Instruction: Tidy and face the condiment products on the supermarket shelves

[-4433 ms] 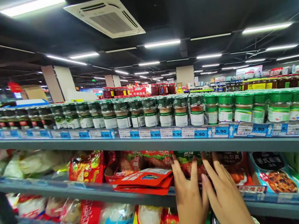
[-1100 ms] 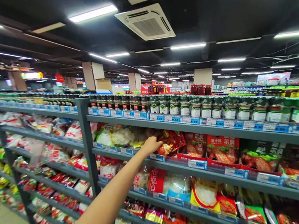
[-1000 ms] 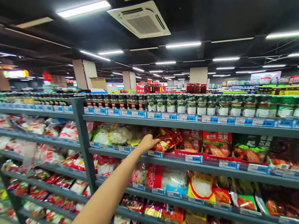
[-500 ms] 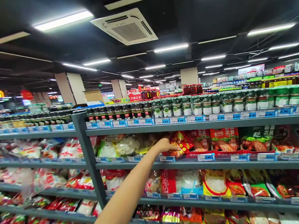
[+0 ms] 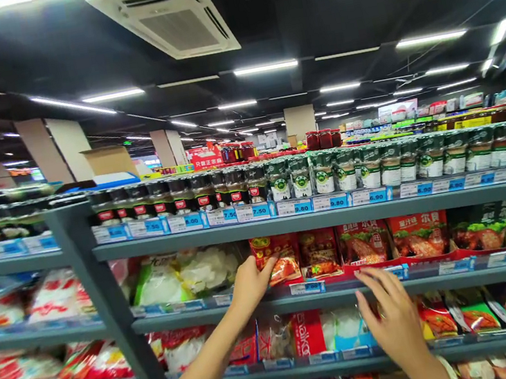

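Note:
My left hand (image 5: 249,285) reaches to the second shelf and holds the left edge of a red seasoning packet (image 5: 279,259) standing upright there. My right hand (image 5: 393,315) is raised in front of the shelf edge (image 5: 331,296) with its fingers spread and nothing in them, just below a row of red packets (image 5: 365,243). More red and dark packets (image 5: 482,227) stand to the right on the same shelf.
The top shelf carries a long row of small spice jars (image 5: 323,174) with blue price tags (image 5: 295,207). Clear bags of white goods (image 5: 185,276) lie left of my left hand. A grey upright post (image 5: 100,295) divides the shelving. Lower shelves hold several packets (image 5: 308,333).
The view has swung to face the shelf squarely. My left hand stays at the red packet, which now stands upright. My right hand has come into view at the shelf edge.

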{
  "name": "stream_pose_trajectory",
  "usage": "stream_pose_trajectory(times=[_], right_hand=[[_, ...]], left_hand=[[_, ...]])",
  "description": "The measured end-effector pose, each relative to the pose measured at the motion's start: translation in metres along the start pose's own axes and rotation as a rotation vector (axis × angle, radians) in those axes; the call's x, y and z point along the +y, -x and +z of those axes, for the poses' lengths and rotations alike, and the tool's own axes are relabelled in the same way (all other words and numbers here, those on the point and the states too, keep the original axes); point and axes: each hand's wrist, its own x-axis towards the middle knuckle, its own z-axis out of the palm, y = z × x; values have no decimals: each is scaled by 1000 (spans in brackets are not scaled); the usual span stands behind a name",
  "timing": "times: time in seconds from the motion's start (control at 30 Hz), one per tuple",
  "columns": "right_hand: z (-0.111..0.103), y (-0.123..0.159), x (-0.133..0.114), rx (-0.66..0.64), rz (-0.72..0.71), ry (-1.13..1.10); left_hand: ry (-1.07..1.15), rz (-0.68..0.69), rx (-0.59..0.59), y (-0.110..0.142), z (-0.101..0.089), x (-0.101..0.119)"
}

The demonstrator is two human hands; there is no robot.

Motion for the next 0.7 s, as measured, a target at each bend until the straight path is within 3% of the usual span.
stream_pose_trajectory(times=[0.13,0.27,0.37,0.47,0.63,0.7], right_hand=[[25,-65,-9,-202,62,52],[38,-93,-11,-302,284,-14],[45,-99,-16,-388,338,77],[51,-98,-20,-488,341,307],[56,-87,-14,-442,252,383],[52,-82,-10,-404,174,398]], left_hand=[[-139,-72,-53,-12,2,2],[-9,-20,-89,-19,24,33],[-57,124,-129,-14,44,64],[-228,146,-233,-8,46,81],[-229,202,-508,-9,20,66],[-158,232,-505,-11,17,58]])
